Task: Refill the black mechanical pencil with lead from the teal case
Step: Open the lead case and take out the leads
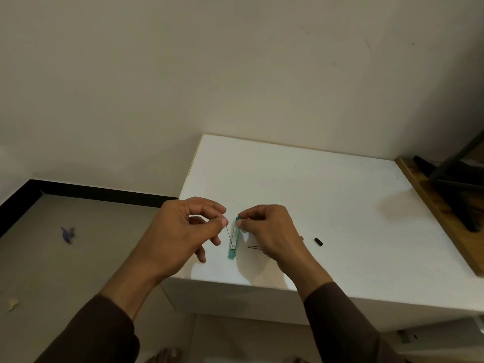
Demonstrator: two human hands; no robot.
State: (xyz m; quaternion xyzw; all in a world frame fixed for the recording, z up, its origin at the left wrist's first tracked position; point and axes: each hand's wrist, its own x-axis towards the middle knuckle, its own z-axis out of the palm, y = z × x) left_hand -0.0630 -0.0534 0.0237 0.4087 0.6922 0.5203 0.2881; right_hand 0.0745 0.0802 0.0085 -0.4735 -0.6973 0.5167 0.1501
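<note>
Left hand: our left hand point(183, 231) hovers above the table's near-left corner, palm turned inward, thumb and forefinger pinched on the top of 1 thin lead point(231, 242); the other fingers curl loosely beneath.
Right hand: our right hand point(269, 229) sits just beside it, knuckles up, thumb and forefinger closed on the upper end of the teal case point(234, 241).
Lead: it slants down and right, crossing the case near its lower end.
Teal case: we hold it tilted, lower end at the white table point(327, 200).
Loose leads: 2 leads point(254, 247) lie by our right hand.
Black cap: a small black piece point(318, 241) lies well to the right.
Pencil: we cannot make out the pencil body.
Sleeves: dark cuffs point(337, 310) cover both forearms.
</note>
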